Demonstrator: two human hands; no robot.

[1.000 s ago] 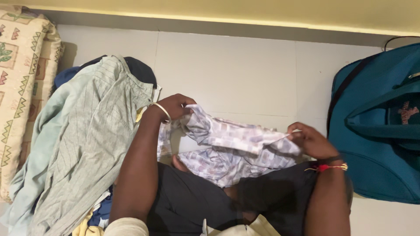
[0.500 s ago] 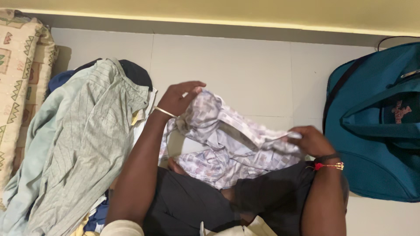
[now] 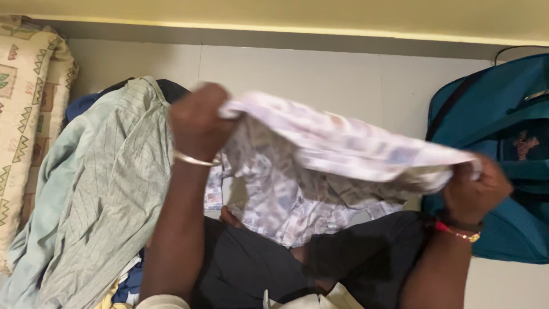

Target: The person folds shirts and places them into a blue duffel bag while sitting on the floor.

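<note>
A pale patterned shirt (image 3: 320, 166) is stretched out between my two hands above my lap. My left hand (image 3: 197, 123), with a metal bangle at the wrist, grips one end of the shirt up high at centre left. My right hand (image 3: 474, 191), with a red thread at the wrist, grips the other end, lower, at the right. The shirt's lower part hangs down onto my dark trousers (image 3: 257, 263). The cloth is blurred from motion.
A heap of clothes (image 3: 97, 189), topped by a striped greenish shirt, lies on the tiled floor (image 3: 320, 86) at my left. A patterned cushion (image 3: 26, 114) lies at the far left. A teal bag (image 3: 503, 143) stands at the right, close behind my right hand.
Both hands have pulled apart and risen, and the shirt has spread out taut between them. My right hand moved right, towards the teal bag.
</note>
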